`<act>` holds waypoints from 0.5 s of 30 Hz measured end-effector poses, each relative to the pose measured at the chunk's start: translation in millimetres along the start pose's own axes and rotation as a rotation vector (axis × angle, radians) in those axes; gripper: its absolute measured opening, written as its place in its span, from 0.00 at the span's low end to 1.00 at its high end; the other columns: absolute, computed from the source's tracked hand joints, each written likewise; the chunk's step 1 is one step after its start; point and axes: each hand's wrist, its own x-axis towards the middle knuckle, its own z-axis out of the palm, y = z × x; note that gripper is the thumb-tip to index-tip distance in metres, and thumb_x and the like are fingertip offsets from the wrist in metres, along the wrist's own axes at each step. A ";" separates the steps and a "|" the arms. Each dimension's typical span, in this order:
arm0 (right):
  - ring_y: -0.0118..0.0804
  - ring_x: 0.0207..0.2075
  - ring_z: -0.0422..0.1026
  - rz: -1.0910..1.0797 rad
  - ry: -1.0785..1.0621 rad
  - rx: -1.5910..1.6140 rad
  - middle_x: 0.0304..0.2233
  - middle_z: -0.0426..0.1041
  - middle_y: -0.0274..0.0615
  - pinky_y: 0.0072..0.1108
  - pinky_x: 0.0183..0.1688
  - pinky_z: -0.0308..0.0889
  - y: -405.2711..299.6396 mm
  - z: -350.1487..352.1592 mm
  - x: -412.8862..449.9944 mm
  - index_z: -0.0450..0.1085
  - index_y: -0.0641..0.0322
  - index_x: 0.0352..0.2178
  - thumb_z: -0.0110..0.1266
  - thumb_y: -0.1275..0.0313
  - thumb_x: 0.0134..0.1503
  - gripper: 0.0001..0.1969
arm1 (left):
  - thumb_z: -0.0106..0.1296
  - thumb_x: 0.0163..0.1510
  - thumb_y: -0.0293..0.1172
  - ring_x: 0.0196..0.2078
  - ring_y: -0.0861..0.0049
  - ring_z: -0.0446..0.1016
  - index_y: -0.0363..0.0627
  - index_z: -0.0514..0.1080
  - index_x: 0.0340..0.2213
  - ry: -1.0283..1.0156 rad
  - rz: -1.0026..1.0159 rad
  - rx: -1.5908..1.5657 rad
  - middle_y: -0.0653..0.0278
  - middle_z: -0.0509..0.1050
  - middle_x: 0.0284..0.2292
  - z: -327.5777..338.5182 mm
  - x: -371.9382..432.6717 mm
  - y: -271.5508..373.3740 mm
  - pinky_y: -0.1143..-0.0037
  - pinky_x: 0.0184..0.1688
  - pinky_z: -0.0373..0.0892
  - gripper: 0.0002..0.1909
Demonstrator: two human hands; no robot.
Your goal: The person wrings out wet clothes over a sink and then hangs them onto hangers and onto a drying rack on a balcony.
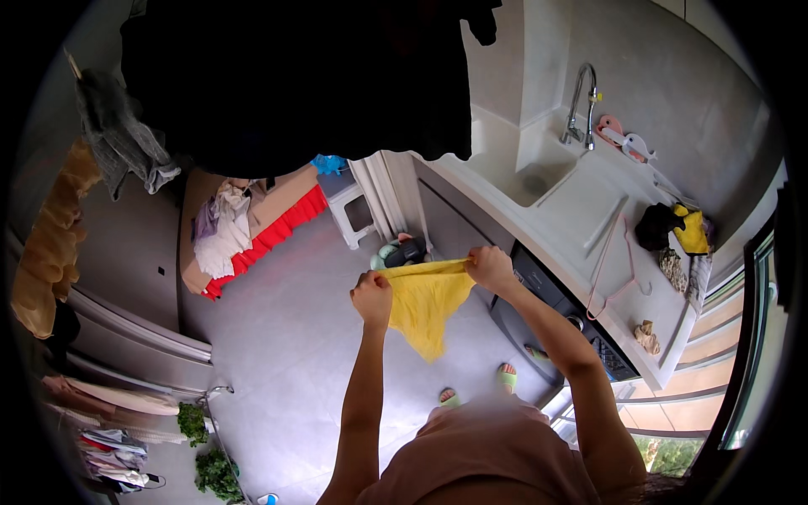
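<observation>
A yellow cloth or small garment point(429, 297) is stretched between my two hands, its lower part hanging down in folds over the floor. My left hand point(371, 297) is closed in a fist on its left top corner. Its right top corner is pinched in my right hand point(491, 268). The upper edge runs almost straight from one hand to the other. Below and to the right of the cloth is the dark front-loading washing machine point(527, 328) under the counter. I cannot tell exactly what kind of garment the yellow piece is.
Black clothing point(303, 82) hangs overhead. On the right, a white sink counter point(568, 208) holds a pink hanger point(622, 271) and crumpled clothes point(659, 230). Clothes point(224, 221) lie on a box edged with red fabric point(278, 240), near a white-and-grey stool point(347, 205). Plants point(216, 473) stand lower left.
</observation>
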 end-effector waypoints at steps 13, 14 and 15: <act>0.52 0.28 0.75 -0.002 -0.067 -0.164 0.24 0.75 0.50 0.37 0.31 0.70 -6.2 18.7 -32.0 0.70 0.63 0.29 0.53 0.57 0.50 0.17 | 0.50 0.47 0.29 0.47 0.62 0.69 0.54 0.70 0.40 -0.366 -0.169 0.119 0.62 0.66 0.45 53.5 -42.8 -28.5 0.61 0.44 0.65 0.15; 0.52 0.28 0.75 -0.017 -0.090 -0.155 0.24 0.75 0.50 0.37 0.31 0.70 -10.5 21.7 -36.3 0.70 0.62 0.30 0.53 0.57 0.50 0.17 | 0.53 0.46 0.30 0.47 0.58 0.68 0.56 0.65 0.45 -0.370 -0.260 0.031 0.60 0.63 0.46 60.8 -54.8 -18.7 0.59 0.45 0.64 0.21; 0.52 0.28 0.75 -0.031 -0.072 -0.158 0.25 0.75 0.50 0.37 0.31 0.70 -14.0 24.0 -38.8 0.70 0.62 0.31 0.52 0.57 0.50 0.17 | 0.55 0.45 0.31 0.48 0.54 0.67 0.57 0.60 0.49 -0.369 -0.307 -0.069 0.58 0.61 0.47 67.7 -63.1 -11.2 0.58 0.46 0.64 0.29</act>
